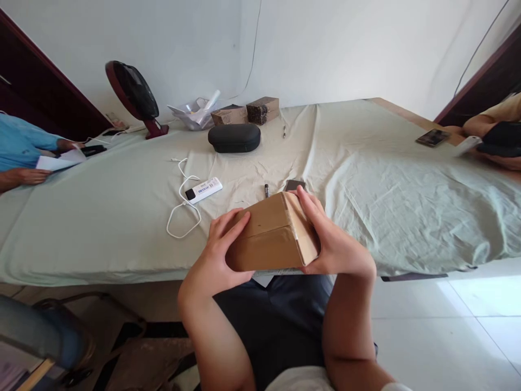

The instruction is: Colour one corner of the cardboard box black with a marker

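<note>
A closed brown cardboard box [264, 236] is held up at the table's front edge, tilted toward me. My left hand [215, 255] grips its left end, fingers over the top and thumb below. Around the right end is my right hand [336, 244], its fingers on the far side and the thumb side partly out of sight. Just beyond the box lie a small black marker-like stick [266, 190] and a dark flat object [295, 185], partly covered by the box and hand. Farther left is a white device [204, 190] with a black end and a white cable [182, 203].
A black hard case [234, 138] rests mid-table, with two cardboard boxes [264, 110] and a clear plastic basket [196, 115] behind it. A fan [136, 95] stands back left. People sit at both ends; a phone [432, 137] lies at right.
</note>
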Available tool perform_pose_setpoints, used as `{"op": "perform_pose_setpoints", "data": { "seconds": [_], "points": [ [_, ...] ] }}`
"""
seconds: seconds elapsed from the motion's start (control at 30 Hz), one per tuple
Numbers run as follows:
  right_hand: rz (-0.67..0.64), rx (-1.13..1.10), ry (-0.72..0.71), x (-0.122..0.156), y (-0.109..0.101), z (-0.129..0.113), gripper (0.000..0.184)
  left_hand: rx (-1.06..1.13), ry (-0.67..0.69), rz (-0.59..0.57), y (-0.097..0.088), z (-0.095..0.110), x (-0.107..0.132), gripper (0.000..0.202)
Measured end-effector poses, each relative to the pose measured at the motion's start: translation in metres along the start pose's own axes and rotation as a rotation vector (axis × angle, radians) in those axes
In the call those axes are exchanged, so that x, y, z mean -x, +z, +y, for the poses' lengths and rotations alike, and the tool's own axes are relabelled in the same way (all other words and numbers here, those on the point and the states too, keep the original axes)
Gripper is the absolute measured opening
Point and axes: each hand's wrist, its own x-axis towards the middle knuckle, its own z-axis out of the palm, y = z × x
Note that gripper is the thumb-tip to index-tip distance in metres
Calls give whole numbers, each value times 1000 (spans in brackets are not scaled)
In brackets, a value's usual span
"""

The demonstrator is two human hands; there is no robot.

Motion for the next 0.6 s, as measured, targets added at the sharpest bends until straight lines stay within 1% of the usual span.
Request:
{"op": "perform_pose_setpoints", "data": {
  "seconds": [0.03, 0.07, 0.1, 0.13, 0.2, 0.23, 0.27, 0.33, 0.4, 0.43, 0.5, 0.57, 0.6],
  "points": [
    [-1, -2, 7, 0, 0, 3, 146, -4, -3, 30, -1, -1, 1, 107],
    [17, -9, 17, -1, -1, 7, 146, 9, -15, 91, -1, -4, 2, 102],
    [46, -21, 26, -1, -2, 10, 146, 49, -49, 176, 0, -8, 3, 97],
    [78, -34, 31, -1, -3, 13, 147, 124, -104, 280, 1, -14, 3, 93],
    [133, -61, 25, -1, -4, 18, 149, 357, -241, 488, 8, -25, 3, 86],
    [144, -67, 22, -2, -5, 20, 148, 486, -306, 553, 12, -30, 2, 81],
    [141, -67, 24, -2, -5, 21, 145, 594, -360, 581, 16, -33, 1, 77],
    [114, -73, 51, -2, -6, 22, 141, 707, -419, 568, 22, -34, -4, 70],
    [90, -135, 98, -2, -4, 25, 137, 701, -399, 545, 26, -32, -9, 68],
    [92, -191, 129, -2, -3, 28, 131, 683, -366, 549, 27, -31, -12, 70],
    [150, -313, 194, -3, 2, 34, 108, 657, -281, 576, 29, -29, -16, 78],
    [259, -371, 246, -6, 9, 40, 85, 654, -219, 611, 30, -29, -20, 85],
    [323, -372, 264, -8, 13, 44, 78, 665, -193, 632, 31, -30, -21, 86]
  ]
}}
